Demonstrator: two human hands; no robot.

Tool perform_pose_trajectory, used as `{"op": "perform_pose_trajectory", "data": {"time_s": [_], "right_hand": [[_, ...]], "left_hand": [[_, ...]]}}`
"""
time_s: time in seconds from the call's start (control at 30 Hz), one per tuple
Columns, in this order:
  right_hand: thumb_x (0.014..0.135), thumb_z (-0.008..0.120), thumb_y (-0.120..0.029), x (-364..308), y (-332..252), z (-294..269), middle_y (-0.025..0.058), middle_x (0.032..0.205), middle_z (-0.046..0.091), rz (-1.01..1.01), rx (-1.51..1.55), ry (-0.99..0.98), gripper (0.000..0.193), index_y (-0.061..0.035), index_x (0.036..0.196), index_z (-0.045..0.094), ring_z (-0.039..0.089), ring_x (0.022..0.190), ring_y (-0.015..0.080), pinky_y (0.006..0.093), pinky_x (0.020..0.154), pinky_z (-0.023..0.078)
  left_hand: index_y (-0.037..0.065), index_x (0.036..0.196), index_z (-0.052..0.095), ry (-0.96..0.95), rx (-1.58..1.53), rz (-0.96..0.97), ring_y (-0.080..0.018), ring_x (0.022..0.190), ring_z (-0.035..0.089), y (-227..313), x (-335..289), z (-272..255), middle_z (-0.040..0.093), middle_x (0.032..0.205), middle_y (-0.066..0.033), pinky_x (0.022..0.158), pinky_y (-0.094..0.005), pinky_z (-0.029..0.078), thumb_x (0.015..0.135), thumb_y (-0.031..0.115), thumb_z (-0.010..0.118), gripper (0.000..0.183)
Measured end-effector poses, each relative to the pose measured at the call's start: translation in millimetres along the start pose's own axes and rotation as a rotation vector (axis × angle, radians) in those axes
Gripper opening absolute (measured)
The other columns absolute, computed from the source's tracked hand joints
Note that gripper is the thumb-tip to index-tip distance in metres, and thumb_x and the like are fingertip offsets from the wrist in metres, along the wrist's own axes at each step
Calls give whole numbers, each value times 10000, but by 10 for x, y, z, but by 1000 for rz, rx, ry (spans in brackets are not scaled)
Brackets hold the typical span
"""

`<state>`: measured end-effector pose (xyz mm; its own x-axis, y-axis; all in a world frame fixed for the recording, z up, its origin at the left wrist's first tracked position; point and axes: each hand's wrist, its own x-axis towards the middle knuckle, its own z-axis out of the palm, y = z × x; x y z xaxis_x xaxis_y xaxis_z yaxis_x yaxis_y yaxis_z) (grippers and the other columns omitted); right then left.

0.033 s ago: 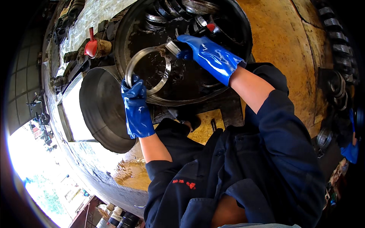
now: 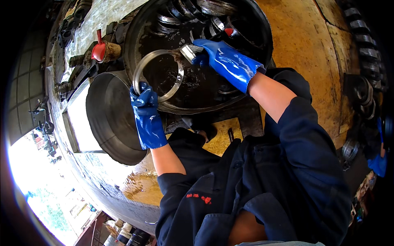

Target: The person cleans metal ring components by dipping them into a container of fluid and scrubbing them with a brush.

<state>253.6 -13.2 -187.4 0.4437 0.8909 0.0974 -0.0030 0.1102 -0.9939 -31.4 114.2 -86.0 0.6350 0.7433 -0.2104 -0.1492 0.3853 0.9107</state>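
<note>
My left hand, in a blue rubber glove, is closed on the lower left side of a shiny metal ring. The ring is held tilted above a large round black basin of dark, wet-looking liquid. My right hand, gloved the same way, grips a flat brush with a metal band. Its dark bristles meet the ring's upper right edge. The fingers hide most of the brush handle. Several dark, wet metal rings lie at the basin's far side.
Left of the basin, a grey round tub stands tilted. Beyond it, a red scoop rests against a tan container. Yellow-brown stained floor lies to the right, with a row of metal rings at the far right.
The brush has shifted very slightly at the ring's edge, and its metal band shows a little more. The ring and my left hand have hardly moved.
</note>
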Motion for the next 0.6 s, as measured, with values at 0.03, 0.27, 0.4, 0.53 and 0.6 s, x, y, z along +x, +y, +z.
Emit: {"op": "perform_pose_trajectory", "data": {"time_s": [0.03, 0.27, 0.4, 0.53, 0.6], "right_hand": [[995, 625, -112, -28, 56, 24, 115, 1106, 731, 50, 53, -1, 326, -118, 1319, 657, 751, 844, 213, 309, 633, 608], [1002, 638, -233, -341, -720, 258, 76, 1059, 736, 252, -173, -221, 308, -55, 1250, 682, 708, 853, 153, 265, 781, 565], [907, 689, -340, -168, -342, 266, 91, 903, 739, 743, -138, -73, 314, -97, 1102, 731, 701, 823, 169, 330, 773, 547], [842, 669, -392, -22, -193, 309, 104, 818, 726, 661, -574, -39, 376, -44, 975, 721, 700, 786, 182, 345, 765, 544], [893, 608, -323, 81, -516, 391, 81, 780, 695, 614, -360, -152, 304, -33, 922, 696, 679, 745, 179, 338, 712, 531]], "left_hand": [[81, 1049, 644, -38, -157, 62, -88, 496, 416, -35, 10, 18, 455, 583, 31, 500, -262, 369, 831, -30, 660, 246], [138, 1047, 678, 196, -340, 164, -88, 483, 387, -20, -136, -42, 436, 579, 43, 516, -275, 340, 950, 12, 605, 175], [142, 1105, 665, 139, -323, -74, -113, 550, 441, -162, 177, 36, 483, 655, 31, 541, -304, 370, 970, 98, 631, 146], [46, 1281, 591, 193, -437, -272, -253, 832, 613, -371, 240, 130, 638, 1000, -123, 717, -385, 522, 984, 386, 633, 454], [14, 1321, 562, 275, -405, -337, -390, 1061, 663, -375, 201, -56, 665, 1205, -223, 947, -489, 551, 997, 586, 530, 658]]}}
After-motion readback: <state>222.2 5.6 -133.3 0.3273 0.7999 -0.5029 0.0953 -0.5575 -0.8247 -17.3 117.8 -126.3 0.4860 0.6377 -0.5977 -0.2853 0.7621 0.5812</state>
